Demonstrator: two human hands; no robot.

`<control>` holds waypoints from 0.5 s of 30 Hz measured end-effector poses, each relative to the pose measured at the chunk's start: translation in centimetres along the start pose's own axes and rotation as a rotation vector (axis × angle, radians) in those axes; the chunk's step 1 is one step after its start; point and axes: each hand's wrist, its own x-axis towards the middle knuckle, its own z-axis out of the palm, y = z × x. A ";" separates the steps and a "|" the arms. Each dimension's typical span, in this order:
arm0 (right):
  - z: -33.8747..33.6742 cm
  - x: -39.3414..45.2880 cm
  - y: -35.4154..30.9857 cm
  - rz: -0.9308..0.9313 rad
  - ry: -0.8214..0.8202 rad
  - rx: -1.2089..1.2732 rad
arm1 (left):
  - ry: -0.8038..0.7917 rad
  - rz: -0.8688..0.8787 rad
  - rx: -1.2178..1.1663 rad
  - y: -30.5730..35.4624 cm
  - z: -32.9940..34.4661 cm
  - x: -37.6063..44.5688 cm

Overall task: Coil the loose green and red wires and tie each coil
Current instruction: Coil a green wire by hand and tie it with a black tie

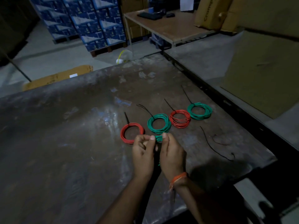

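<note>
Both hands meet over the dark worktable, holding a small green wire coil between them. My left hand pinches its left side and my right hand grips its right side; most of the coil is hidden by the fingers. Just beyond lie tied coils in a row, each with a black tie sticking up: a red coil, a green coil, a second red coil and a second green coil.
A loose black tie and a thin dark red wire loop lie on the table to the right. The table's right edge drops to the floor. Blue cartons, another bench and cardboard boxes stand behind.
</note>
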 end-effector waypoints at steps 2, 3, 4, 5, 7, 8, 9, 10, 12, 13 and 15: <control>-0.3 0.3 1.2 0.036 0.023 -0.062 | -0.021 -0.008 0.011 -0.8 1.1 -0.1; -0.6 0.4 1.9 0.040 0.029 -0.089 | -0.030 -0.007 0.016 -1.2 1.5 -0.1; -0.9 0.5 2.5 0.036 0.029 -0.108 | -0.039 -0.008 0.027 -1.5 1.9 -0.2; -1.3 0.6 3.0 0.026 0.016 -0.127 | -0.042 -0.011 0.041 -1.9 2.2 -0.2; -2.0 1.0 3.3 -0.003 -0.054 -0.188 | -0.027 -0.028 0.074 -2.4 2.7 -0.1; -2.5 1.3 3.4 -0.017 -0.092 -0.220 | -0.020 -0.035 0.088 -2.6 2.9 0.0; -3.0 1.7 3.6 -0.032 -0.117 -0.252 | -0.022 -0.039 0.108 -2.7 3.1 0.0; -3.6 2.1 3.9 -0.060 -0.115 -0.282 | -0.032 -0.043 0.129 -2.8 3.3 0.1; -5.0 2.9 4.5 -0.103 -0.074 -0.322 | -0.050 -0.046 0.157 -3.1 3.3 0.2; -5.8 3.2 4.8 -0.097 -0.046 -0.326 | -0.054 -0.044 0.170 -3.2 3.3 0.2; -7.4 4.0 5.5 -0.070 0.004 -0.367 | -0.064 -0.040 0.192 -3.4 3.3 0.2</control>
